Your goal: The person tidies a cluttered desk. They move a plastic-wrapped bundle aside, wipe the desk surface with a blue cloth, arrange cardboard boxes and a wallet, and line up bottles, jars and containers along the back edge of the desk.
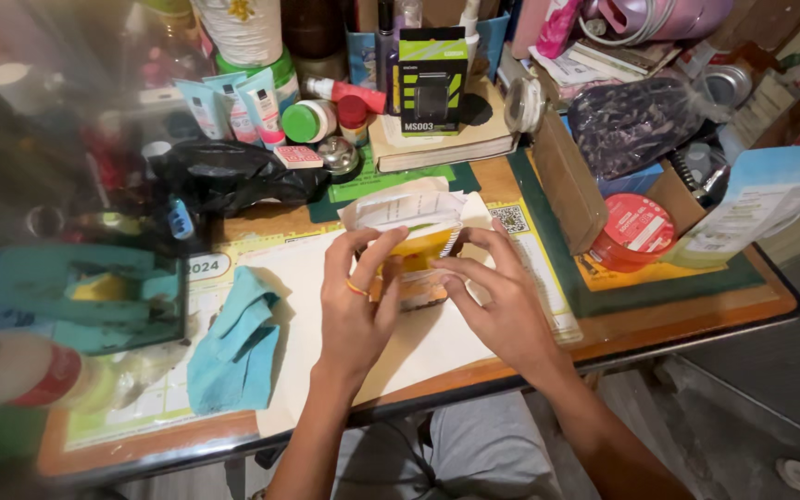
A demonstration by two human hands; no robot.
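Yellow carton (pixel 416 264) pinched by left hand (pixel 354 310) and right hand (pixel 502 306) grip; blue cloth (pixel 233 347) near desk edge (pixel 604 356).

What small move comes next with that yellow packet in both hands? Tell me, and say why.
Probably lift the white paper flap clear of the yellow packet. The left hand and the right hand both pinch the packet over the cream sheet, and the flap stands partly open at its top.
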